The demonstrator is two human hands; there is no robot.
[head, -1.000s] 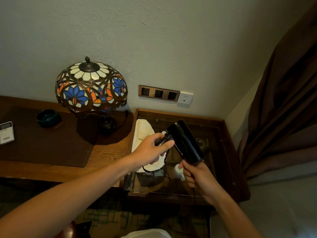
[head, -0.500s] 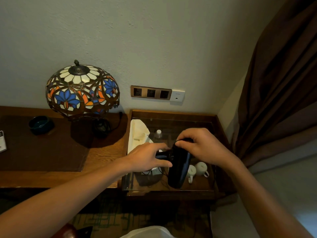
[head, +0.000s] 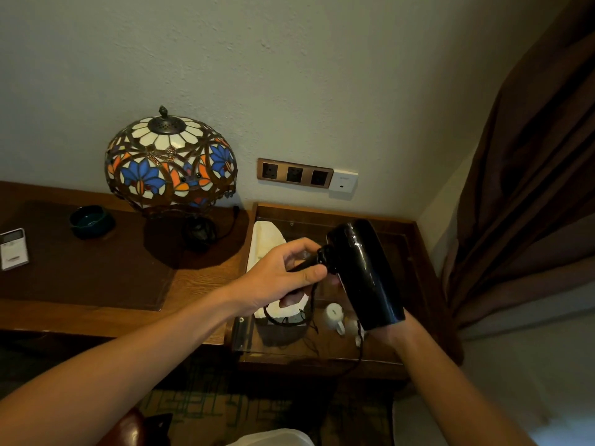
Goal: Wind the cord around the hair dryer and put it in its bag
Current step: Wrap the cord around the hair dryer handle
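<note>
A glossy black hair dryer (head: 363, 268) is held above the glass-topped cabinet, barrel slanting down to the right. My left hand (head: 283, 278) grips its folded handle. My right hand (head: 391, 328) is mostly hidden behind the lower end of the barrel; it seems to hold that end. The dark cord (head: 289, 318) hangs in loops below my left hand and trails down past the cabinet front. A white cloth bag (head: 265, 243) lies flat on the glass behind my left hand.
A stained-glass lamp (head: 170, 165) stands on the wooden desk (head: 199, 284) at left, with a dark bowl (head: 91, 220) and a white remote (head: 13, 249). White cups (head: 335, 315) sit under the cabinet's glass. Wall sockets (head: 294, 173) are behind; a brown curtain (head: 531, 188) hangs at right.
My right hand went from the top of the dryer down to its lower end. The barrel swung from hanging upright to slanting up and to the right again.
</note>
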